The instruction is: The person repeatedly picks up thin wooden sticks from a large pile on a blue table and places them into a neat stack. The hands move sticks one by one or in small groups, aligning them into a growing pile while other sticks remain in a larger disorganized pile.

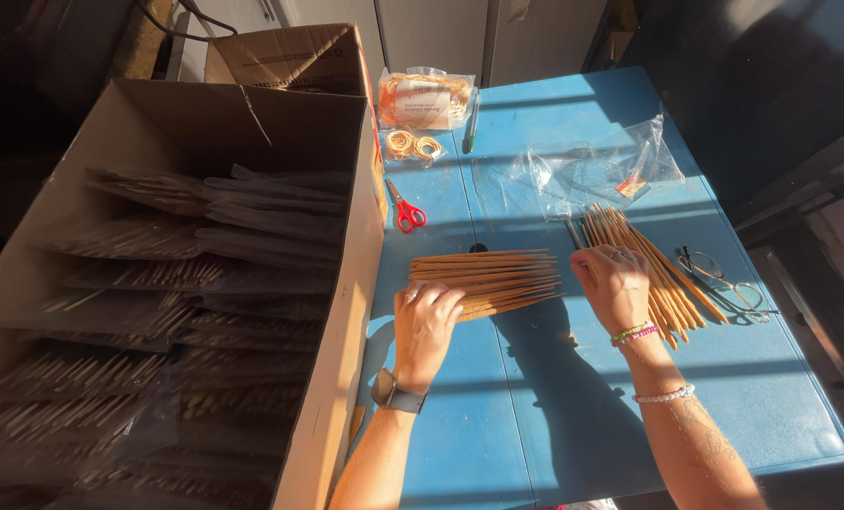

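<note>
A flat row of wooden sticks (483, 277) lies crosswise on the blue table (554, 406). My left hand (424, 326) rests on the row's left end, fingers spread over the stick tips. My right hand (613, 283) hovers at the row's right end, fingers curled near the tips, and I cannot tell whether it pinches any. Behind my right hand a second, fanned pile of wooden sticks (672, 283) lies on the table.
A large open cardboard box (337, 312) with several clear packets of sticks stands at the left. Red-handled scissors (405, 210), loose rubber bands (412, 145), a bag of rubber bands (426, 98), a green pen (472, 121), empty clear bags (582, 175) and eyeglasses (724, 283) lie on the table.
</note>
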